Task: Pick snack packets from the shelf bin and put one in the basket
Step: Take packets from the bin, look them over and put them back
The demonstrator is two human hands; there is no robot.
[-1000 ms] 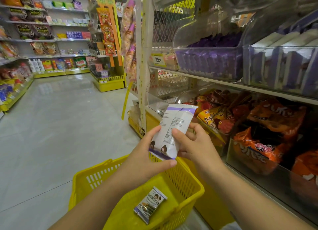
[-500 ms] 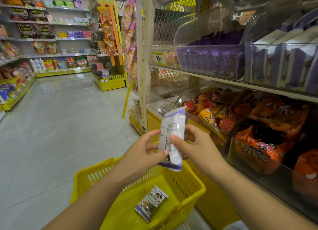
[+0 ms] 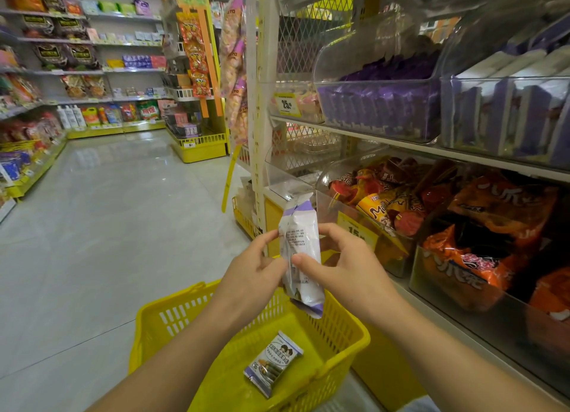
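Since a second ago the white-and-purple packet (image 3: pixel 300 251) has turned upright above the yellow basket (image 3: pixel 172 316) (one packet inside already); left hand (image 3: pixel 249 276) and right hand (image 3: pixel 348 266) pinch its edges; lower before releasing

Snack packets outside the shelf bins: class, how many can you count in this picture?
2. The held packet is pinched between left hand and right hand above the yellow basket; the loose packet lies flat on its floor. The left forearm may hide more.
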